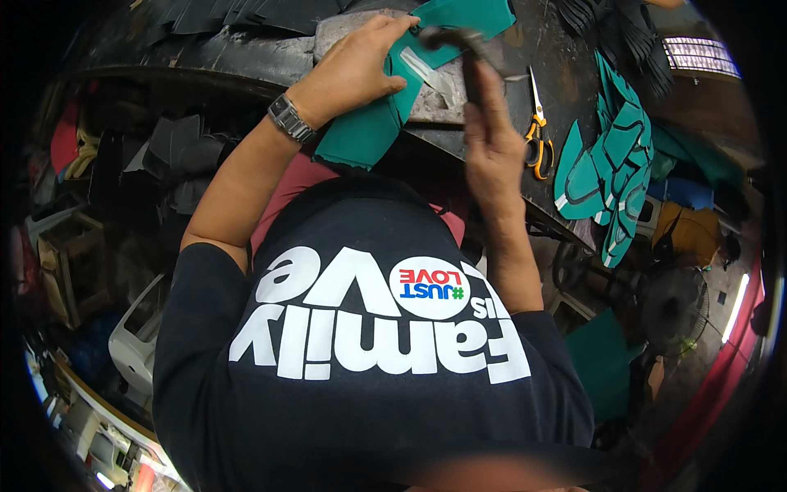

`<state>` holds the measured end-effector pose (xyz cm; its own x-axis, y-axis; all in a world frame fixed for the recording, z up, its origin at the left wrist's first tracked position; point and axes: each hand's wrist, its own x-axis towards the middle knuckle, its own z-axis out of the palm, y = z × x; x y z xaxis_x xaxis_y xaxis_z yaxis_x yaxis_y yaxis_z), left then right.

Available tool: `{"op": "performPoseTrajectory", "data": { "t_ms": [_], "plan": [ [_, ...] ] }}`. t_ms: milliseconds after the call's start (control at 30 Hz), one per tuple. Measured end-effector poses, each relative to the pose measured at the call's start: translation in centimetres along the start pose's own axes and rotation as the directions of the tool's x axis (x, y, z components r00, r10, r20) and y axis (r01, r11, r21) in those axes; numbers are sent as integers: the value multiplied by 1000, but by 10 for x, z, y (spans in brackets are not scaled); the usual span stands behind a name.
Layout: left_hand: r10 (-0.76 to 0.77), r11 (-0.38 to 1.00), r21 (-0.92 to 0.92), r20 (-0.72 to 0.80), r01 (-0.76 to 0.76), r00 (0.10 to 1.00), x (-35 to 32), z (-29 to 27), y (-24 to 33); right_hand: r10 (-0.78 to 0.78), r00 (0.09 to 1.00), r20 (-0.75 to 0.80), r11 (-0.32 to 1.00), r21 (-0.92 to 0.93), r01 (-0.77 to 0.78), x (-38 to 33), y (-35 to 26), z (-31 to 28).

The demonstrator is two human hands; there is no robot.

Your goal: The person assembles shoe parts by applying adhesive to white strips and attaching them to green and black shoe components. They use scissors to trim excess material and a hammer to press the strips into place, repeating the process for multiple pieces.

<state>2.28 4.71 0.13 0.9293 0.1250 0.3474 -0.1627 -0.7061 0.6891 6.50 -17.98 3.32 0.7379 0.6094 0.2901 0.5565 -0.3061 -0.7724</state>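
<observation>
My right hand (495,148) is wrapped around the handle of a hammer (451,37), slightly blurred. The hammer's head hangs over a green sheet piece (361,135) with dark edging, on a pale, scuffed slab (430,111). My left hand (361,66) rests on the green piece with thumb and fingers apart, fingertips close to the hammer head. A crumpled whitish strip (430,75) lies between the two hands. How far the hammer head is above the piece I cannot tell.
Scissors with orange-and-black handles (539,148) lie on the dark table right of my right hand. Beyond them is a pile of green cut pieces (619,152). Black pieces (246,15) are stacked at the back. A fan (674,303) stands at lower right, a white plastic chair (135,332) at left.
</observation>
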Motion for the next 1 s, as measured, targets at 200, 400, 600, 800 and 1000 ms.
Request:
{"op": "performPoseTrajectory", "data": {
  "t_ms": [200,400,600,800,1000],
  "plan": [
    [15,1000,25,13,-16,1000,-1,3,8,115,993,10,992,-62,-114,-6,6,-12],
    [64,995,78,-78,-58,995,-3,4,6,286,955,75,934,-245,-260,-15,15,0],
    [-72,941,-330,7,70,997,1,-21,-8,320,936,150,896,273,-350,-6,29,-32],
    [379,890,290,-44,-351,924,2,-30,-26,240,943,-229,970,103,-222,56,69,-48],
    [402,864,235,210,-445,891,18,-26,-6,88,953,-291,838,-496,-229,125,127,-32]
  ]
}}
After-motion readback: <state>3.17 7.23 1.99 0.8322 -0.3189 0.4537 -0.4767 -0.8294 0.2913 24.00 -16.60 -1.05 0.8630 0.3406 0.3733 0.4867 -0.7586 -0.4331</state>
